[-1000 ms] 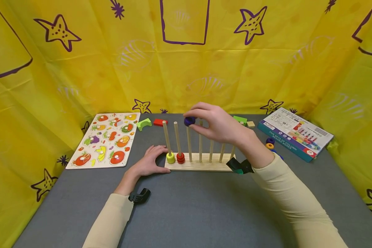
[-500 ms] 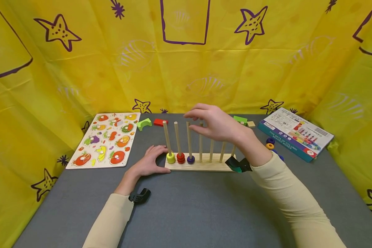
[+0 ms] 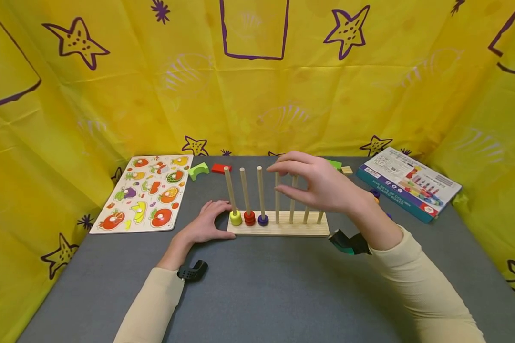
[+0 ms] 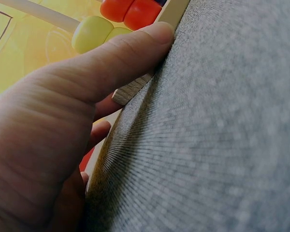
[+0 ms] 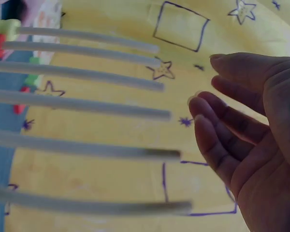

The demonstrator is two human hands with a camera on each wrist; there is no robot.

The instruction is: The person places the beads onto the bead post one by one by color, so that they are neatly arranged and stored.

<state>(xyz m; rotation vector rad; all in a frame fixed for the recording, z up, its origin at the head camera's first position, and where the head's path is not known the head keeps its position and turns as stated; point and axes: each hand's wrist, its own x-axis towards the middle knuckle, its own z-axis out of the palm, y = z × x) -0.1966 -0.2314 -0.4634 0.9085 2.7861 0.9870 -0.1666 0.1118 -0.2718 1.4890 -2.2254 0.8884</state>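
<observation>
A wooden peg stand with a row of upright dowels stands mid-table. Yellow beads sit low on its leftmost peg, red beads on the second, and a dark blue bead on the third. My left hand grips the stand's left end; in the left wrist view its thumb lies along the front edge with other fingers behind. Above the right-hand pegs hovers my right hand, holding nothing, thumb and fingers apart. The right wrist view shows bare peg tops beside its fingers.
A fruit puzzle board lies at left. A green arch block, a red block and a small pale block lie at the back. On the right is a toy box, with loose beads partly hidden by my forearm.
My right hand has let go of the dark blue bead, which dropped to the bottom of the third peg. That hand then moved right. The left hand has stayed put.
</observation>
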